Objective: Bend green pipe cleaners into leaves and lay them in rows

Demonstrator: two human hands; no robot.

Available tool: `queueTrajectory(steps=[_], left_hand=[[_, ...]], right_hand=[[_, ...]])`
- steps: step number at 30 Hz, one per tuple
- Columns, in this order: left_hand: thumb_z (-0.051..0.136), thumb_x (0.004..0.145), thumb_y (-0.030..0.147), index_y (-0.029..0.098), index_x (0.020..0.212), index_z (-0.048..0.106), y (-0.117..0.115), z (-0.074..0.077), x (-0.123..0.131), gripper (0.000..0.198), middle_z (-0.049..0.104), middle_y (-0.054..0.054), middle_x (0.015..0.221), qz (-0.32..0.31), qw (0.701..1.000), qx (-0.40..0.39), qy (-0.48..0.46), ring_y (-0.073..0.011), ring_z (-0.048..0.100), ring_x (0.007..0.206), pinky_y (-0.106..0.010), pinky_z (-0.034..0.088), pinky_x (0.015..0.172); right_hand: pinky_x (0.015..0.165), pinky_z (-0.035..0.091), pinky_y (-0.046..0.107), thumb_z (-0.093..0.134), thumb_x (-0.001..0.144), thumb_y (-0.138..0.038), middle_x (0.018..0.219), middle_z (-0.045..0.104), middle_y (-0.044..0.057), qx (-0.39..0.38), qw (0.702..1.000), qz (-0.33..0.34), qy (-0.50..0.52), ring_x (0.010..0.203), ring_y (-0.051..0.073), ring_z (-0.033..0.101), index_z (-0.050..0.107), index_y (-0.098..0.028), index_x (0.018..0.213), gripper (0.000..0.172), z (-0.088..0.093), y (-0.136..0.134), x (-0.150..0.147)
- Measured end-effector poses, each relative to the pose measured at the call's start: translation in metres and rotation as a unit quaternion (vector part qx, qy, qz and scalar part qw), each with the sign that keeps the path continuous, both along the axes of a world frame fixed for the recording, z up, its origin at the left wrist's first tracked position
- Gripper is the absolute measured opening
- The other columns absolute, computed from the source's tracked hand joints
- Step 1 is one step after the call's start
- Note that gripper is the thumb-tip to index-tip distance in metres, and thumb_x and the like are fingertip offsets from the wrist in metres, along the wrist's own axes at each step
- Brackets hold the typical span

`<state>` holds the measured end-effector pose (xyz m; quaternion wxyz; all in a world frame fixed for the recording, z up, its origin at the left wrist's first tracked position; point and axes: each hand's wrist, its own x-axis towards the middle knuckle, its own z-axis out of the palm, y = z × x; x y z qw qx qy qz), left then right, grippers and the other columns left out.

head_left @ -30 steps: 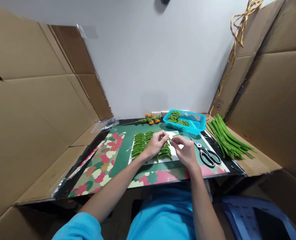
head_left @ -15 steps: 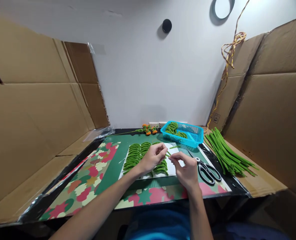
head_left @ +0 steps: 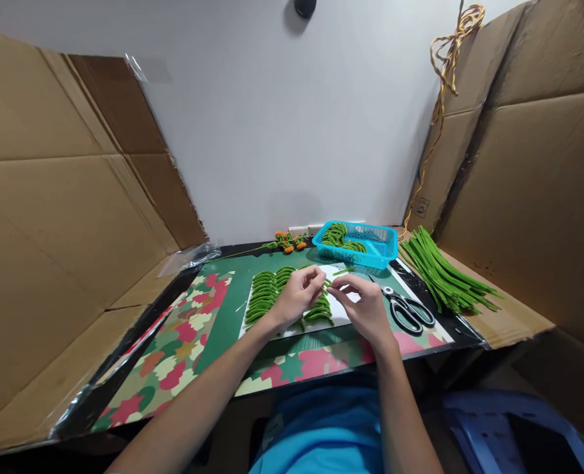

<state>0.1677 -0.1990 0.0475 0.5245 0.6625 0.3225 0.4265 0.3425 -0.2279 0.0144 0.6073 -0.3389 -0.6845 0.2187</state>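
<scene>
The left hand (head_left: 296, 297) and the right hand (head_left: 365, 306) meet over the middle of the table; the fingers of both are curled in, thumb and forefinger tips pinched on a short green piece (head_left: 328, 283) that spans the small gap between them, though it is too thin to tell just how each tip grips it. The hands hover above a white sheet (head_left: 355, 297). On the sheet's left part lie rows of curved green pieces (head_left: 265, 295); more of them show under the left hand. The sheet rests on a camouflage mat (head_left: 183, 336) in green, pink and cream. Just right of the right hand lie black-handled scissors (head_left: 407, 309), blades pointing far and left. Beyond the hands, a blue basket (head_left: 371, 253) holds more curved green pieces; to its left, near the wall, lies a small orange and green sprig (head_left: 288, 242). At the far right lies a bundle of long green stems (head_left: 444, 273); cardboard sheets stand on both sides.
</scene>
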Motion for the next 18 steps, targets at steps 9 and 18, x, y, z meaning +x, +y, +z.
queueTrajectory(steps=[9,18], left_hand=[[0.071,0.092,0.061,0.019,0.083,0.053,-0.0043,-0.0025,-0.0020,0.046,0.038,0.007,0.064,-0.035,0.999,-0.001,0.025,-0.0063,0.031,0.049,-0.020,0.027,0.042],[0.063,0.097,0.064,0.021,0.086,0.046,-0.0039,-0.0041,-0.0054,0.048,0.036,0.009,0.065,-0.100,0.994,-0.034,0.019,-0.0051,0.027,0.046,-0.021,0.025,0.043]], right_hand=[[0.071,0.060,0.032,0.069,0.095,-0.025,0.083,0.079,0.005,0.016,0.998,-0.054,-0.010,0.074,0.022,0.074,0.073,-0.023,0.088,0.009,-0.0081,-0.0007,0.0035],[0.076,0.062,0.032,0.079,0.092,-0.027,0.092,0.081,0.004,-0.014,1.000,0.011,0.006,0.080,0.022,0.077,0.078,-0.023,0.095,0.005,-0.0096,-0.0076,0.0089]])
